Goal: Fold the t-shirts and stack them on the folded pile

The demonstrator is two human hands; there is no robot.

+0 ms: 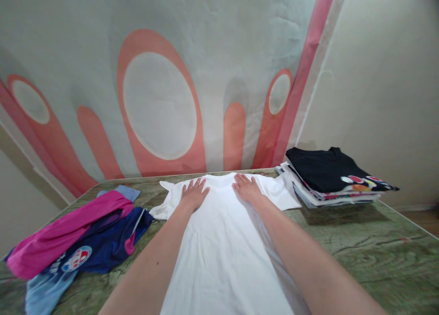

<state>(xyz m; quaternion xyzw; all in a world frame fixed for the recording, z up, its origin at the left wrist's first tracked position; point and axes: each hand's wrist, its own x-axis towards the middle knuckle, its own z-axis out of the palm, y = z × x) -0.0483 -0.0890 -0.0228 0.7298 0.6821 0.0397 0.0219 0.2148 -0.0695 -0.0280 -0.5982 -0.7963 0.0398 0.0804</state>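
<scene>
White shirt (222, 255) is lying flat; left hand (194, 196) and right hand (247, 189) are resting open on it, gripping nothing; a stack (322, 171) is sitting at two o'clock.

The light is soft, even and moderately bright, with no lamp or window in view. The right wall (370, 100) is palest high up, then falls into a dark smudge at the top corner. Beneath the folded stack (339, 200) at right, a soft-edged shadow darkens the table (384, 246); a fainter grey one lies on the white shirt (222, 246) beside the right forearm (302, 246). That shirt is nearly washed out, its creases faint. Wide-angle stretching splays the far backdrop's pink strips (308, 50) outward. Fine detail is smeared, especially the wood grain at near right and the badge (77, 258) at left.
</scene>
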